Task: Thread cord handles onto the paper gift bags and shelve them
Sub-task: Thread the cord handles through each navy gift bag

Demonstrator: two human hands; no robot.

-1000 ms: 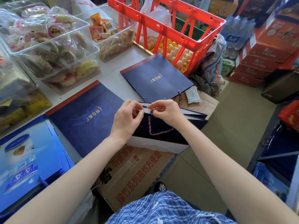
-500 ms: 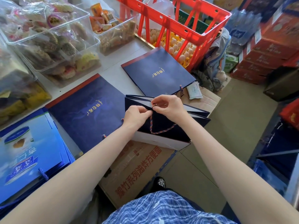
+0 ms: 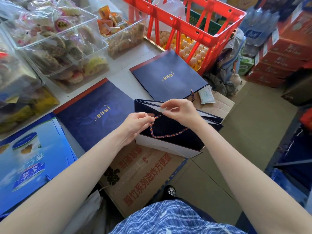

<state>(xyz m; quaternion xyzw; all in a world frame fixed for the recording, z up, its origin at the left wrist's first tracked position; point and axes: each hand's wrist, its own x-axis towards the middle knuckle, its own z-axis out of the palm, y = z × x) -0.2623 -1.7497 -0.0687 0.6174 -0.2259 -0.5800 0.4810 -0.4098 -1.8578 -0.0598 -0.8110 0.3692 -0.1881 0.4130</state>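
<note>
A dark navy paper gift bag [image 3: 175, 141] lies folded over the table's front edge and a cardboard box. A striped red-blue-gold cord [image 3: 166, 135] hangs in a loop across its face. My left hand [image 3: 135, 124] pinches the cord's free end just left of the bag's top edge. My right hand [image 3: 180, 109] pinches the bag's upper rim at the hole. Two more flat navy bags lie on the table: one [image 3: 94, 112] left of my hands, one [image 3: 167, 76] behind them with a cord end showing.
Clear plastic boxes of snacks [image 3: 55, 41] fill the back left. A red crate [image 3: 190, 19] over egg trays stands behind. Blue printed bags [image 3: 28, 157] lie at the left edge. A cardboard box [image 3: 140, 173] sits below the table; stacked red cartons [image 3: 283, 53] stand right.
My left hand has drawn back to the left and now holds the cord's end out in the open; the cord loop hangs lower across the bag. My right hand stays at the rim.
</note>
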